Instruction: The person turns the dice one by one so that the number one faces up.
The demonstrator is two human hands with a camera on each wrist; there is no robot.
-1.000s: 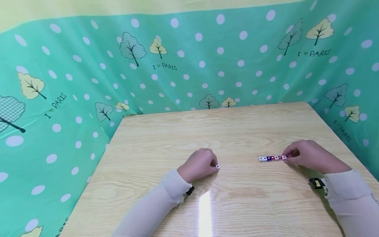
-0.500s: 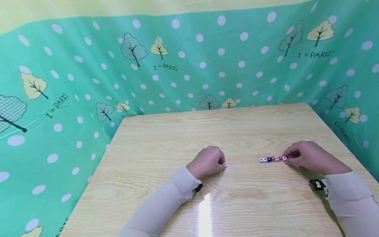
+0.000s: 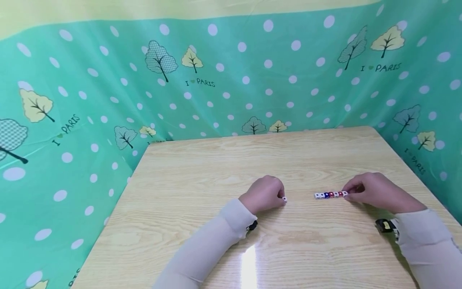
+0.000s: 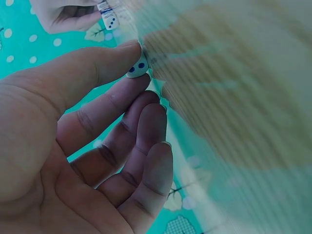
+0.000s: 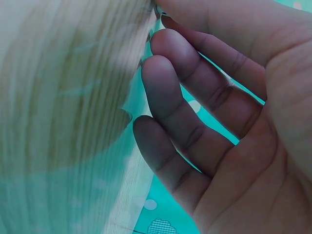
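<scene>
My left hand (image 3: 265,194) pinches a white die (image 3: 284,199) between thumb and forefinger, at the tabletop left of a row of dice. In the left wrist view two dark pips show on this die (image 4: 138,67). The row of dice (image 3: 326,195) holds several white, red and blue dice set side by side. At the row's right end my right hand (image 3: 375,192) pinches the last white die (image 3: 345,194) with thumb and forefinger. Only a sliver of that die shows in the right wrist view, by the thumb. A gap separates the left hand's die from the row.
The pale wood-grain table (image 3: 202,172) carries a bright light reflection (image 3: 249,265) near the front. Behind and beside it hangs a green dotted cloth (image 3: 223,80) printed with trees. Dark wrist devices show under both sleeves.
The left hand has slid right with its white die, narrowing the gap to the row. My right hand keeps its grip at the row's end, and the row looks unmoved.
</scene>
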